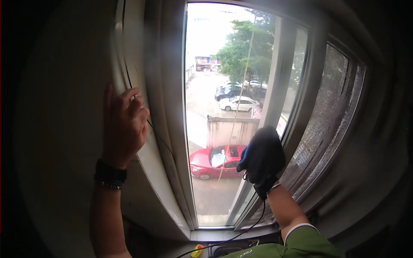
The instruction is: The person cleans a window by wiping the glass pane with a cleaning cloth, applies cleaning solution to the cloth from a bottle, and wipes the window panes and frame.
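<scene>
My left hand, bare, is raised at the pale edge of the window recess. Its fingers are curled in at a thin black cable, which passes behind them and comes out below; one finger points up. On that wrist sit a black band and a string of beads. My right hand is covered by a dark blue-black cloth or mitt, against the window's upright frame. The fingers inside are hidden. From the right wrist, a black lead hangs and runs down to the left.
The tall window pane fills the middle; through it show a red car, white cars and trees outside. A textured pane stands on the right. Along the bottom is a tiled sill, with a yellow-and-red object below it.
</scene>
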The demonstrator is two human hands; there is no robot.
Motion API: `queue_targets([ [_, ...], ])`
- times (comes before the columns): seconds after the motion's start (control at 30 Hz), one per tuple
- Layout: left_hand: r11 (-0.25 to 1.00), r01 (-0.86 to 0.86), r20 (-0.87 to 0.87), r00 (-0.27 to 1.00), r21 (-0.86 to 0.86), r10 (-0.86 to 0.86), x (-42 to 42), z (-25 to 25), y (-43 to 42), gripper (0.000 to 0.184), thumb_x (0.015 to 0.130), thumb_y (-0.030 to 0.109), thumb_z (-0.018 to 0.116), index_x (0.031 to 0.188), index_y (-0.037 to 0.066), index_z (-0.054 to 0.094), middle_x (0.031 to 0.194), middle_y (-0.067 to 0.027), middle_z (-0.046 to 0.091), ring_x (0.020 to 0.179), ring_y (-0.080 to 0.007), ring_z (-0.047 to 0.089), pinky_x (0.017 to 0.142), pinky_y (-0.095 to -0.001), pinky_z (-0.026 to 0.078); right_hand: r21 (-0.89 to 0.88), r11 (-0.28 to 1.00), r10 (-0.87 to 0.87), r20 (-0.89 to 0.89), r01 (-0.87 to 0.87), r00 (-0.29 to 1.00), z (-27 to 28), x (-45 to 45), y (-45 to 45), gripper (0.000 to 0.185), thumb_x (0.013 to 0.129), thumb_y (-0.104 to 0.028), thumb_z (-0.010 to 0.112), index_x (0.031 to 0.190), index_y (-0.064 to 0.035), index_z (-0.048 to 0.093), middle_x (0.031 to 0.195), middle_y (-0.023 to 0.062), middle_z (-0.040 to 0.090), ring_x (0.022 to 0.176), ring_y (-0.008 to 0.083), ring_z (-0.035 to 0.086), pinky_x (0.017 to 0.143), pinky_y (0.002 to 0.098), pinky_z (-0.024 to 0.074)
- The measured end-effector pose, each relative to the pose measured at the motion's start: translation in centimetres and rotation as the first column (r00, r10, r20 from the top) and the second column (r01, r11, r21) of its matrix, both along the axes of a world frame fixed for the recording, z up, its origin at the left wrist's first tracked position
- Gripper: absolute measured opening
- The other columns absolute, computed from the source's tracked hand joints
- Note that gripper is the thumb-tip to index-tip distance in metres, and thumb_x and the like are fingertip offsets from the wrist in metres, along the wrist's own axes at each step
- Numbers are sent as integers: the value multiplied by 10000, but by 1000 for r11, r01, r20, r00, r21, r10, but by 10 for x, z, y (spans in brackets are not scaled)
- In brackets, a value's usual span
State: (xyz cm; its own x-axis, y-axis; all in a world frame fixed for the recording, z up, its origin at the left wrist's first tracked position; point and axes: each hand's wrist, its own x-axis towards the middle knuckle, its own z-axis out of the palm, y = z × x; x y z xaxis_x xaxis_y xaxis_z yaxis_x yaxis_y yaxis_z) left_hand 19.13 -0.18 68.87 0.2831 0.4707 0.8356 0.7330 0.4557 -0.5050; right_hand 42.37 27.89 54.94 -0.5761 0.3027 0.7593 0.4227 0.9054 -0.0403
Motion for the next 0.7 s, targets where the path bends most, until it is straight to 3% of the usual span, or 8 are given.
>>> queue_targets([
  [0.1,1000,12,5,1000,-12,-12,0,0,-2,117,693,-6,642,783,50,591,1036,-58,516,1184,-241,452,1077,-625,277,-248,877,354,-245,-411,902,27,0,-1,217,767,-158,669,930,-57,567,770,86,603,757,221,610,722,350,496],
  [0.13,1000,14,15,1000,-17,-14,0,0,-3,134,691,-9,643,796,55,587,1029,-58,515,1181,-248,455,1080,-627,268,-357,709,414,-487,-608,769,37,-6,2,248,747,-195,702,931,-64,599,784,88,608,775,222,610,743,360,490],
  [0.2,1000,-11,10,1000,-11,12,1,-1,-2,147,681,-16,643,797,54,585,1027,-58,516,1179,-251,458,1067,-620,285,14,889,404,-495,-457,770,92,-14,9,252,754,-194,700,947,-65,603,805,90,612,785,226,610,746,355,491],
  [0.27,1000,-18,12,1000,-10,18,0,-2,0,159,671,-24,641,797,54,583,1026,-59,516,1176,-257,462,1049,-611,304,317,923,355,-493,-217,794,146,-26,14,256,761,-193,698,964,-66,607,825,92,616,794,229,610,749,350,491],
  [0.43,996,90,162,983,-3,-88,-7,-7,4,127,668,2,655,774,43,597,1058,-68,521,1164,-247,461,1063,-600,308,510,855,343,-424,-92,838,205,-84,-4,268,779,-189,693,1005,-68,618,875,96,626,819,237,610,757,337,493],
  [0.57,1000,-16,33,999,3,16,0,-3,-1,122,673,0,645,778,42,599,1078,-65,531,1160,-253,466,1062,-595,309,433,865,371,-215,-252,903,141,-108,-35,279,793,-187,688,1038,-69,626,916,100,634,838,244,610,762,326,494],
  [0.67,1000,-27,9,1000,-4,27,5,-3,0,97,682,5,631,765,44,601,1075,-57,537,1159,-252,467,1059,-581,314,-24,869,495,63,-495,866,47,-86,-57,288,803,-185,685,1063,-70,633,946,102,640,853,249,610,767,318,495],
  [0.7,1000,-19,-1,1000,-12,19,4,-2,-3,89,684,8,630,760,46,600,1065,-55,536,1160,-250,467,1049,-573,324,144,753,646,28,-642,763,-48,-97,-17,382,795,-235,698,1127,-78,593,1024,110,619,949,257,597,834,347,486],
])
